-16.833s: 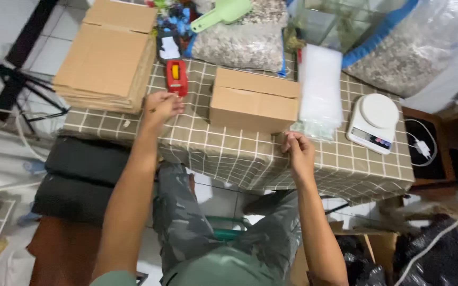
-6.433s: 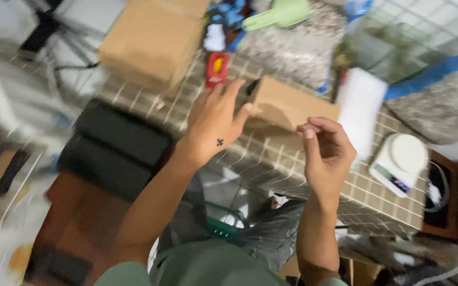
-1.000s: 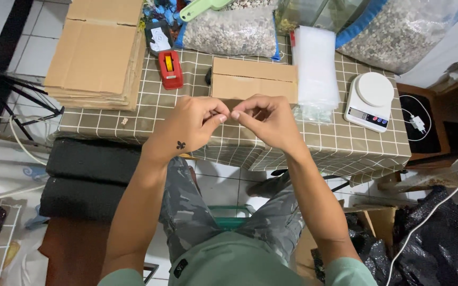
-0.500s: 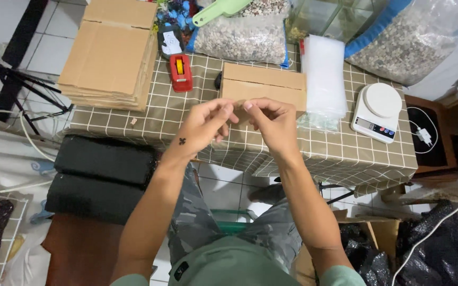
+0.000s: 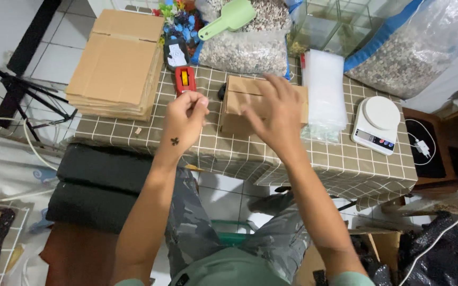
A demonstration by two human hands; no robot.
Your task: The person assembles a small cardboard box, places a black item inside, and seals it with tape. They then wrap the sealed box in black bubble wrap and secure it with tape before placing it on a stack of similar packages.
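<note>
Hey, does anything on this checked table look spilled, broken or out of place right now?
Nothing stands out. The small brown cardboard box sits flat under the right hand, the stack of flattened cardboard sheets is fairly even, and the white round kitchen scale lies level. No gravel spilled on the tablecloth.

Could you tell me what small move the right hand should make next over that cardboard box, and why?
Probably lower the right hand onto the cardboard box and steady it: that hand hovers open over the lid, blurred, while the left hand is pinched shut beside the box; what it holds cannot be made out.
</note>
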